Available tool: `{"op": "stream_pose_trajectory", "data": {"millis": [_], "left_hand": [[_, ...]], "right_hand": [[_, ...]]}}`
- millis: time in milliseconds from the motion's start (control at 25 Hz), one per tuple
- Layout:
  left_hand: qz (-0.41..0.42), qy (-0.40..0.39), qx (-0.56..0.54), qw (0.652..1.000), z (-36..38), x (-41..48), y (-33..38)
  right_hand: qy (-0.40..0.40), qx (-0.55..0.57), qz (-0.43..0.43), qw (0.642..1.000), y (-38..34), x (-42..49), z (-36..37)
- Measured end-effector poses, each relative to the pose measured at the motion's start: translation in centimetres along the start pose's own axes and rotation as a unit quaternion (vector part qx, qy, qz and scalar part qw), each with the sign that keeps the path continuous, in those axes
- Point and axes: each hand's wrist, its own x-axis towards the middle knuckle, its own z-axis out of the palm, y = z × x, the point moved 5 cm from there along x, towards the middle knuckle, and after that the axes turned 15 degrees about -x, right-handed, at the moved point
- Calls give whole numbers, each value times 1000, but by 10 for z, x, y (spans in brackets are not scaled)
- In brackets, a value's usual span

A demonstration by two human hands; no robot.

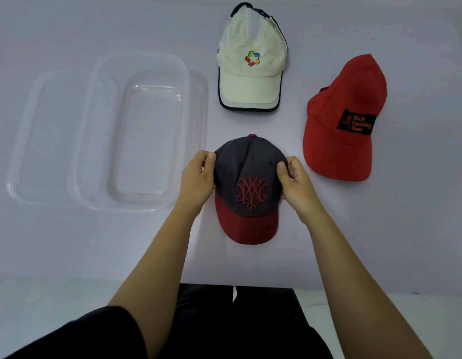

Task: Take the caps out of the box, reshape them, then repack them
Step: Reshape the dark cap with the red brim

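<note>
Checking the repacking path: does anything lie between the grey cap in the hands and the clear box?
Nothing visible does. The grey cap sits just right of the clear box, bare table between them; the white cap and red cap lie elsewhere.

grey cap (248,177): pinched by my fingers, brim toward me | white cap (250,63), red cap (341,120): flat beyond | box (95,141): clear, empty, left

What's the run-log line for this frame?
phase: reshaping | left hand + right hand: gripping grey cap by its sides | white cap, red cap: on table | clear box: empty
</note>
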Motion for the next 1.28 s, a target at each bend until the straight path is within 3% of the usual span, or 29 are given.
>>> {"op": "stream_pose_trajectory", "data": {"millis": [360,600,720,880,1040,1160,1280], "left_hand": [[-42,15,-45,998,2,7,-3],[-27,-73,12,997,9,-4,6],[-26,-85,-12,996,7,-3,5],[-56,-78,-18,995,4,2,5],[-148,-114,-45,981,6,2,6],[-168,-70,-115,977,10,5,6],[-126,-12,-80,989,10,7,4]], "right_hand": [[-27,51,6,998,4,0,-1],[-21,34,3,999,0,-1,-2],[-22,25,1,999,1,0,-1],[-34,38,22,998,1,-1,-3],[-31,65,57,996,1,-1,-2],[-10,64,69,996,1,4,-4],[6,71,73,995,2,10,-8]]}}
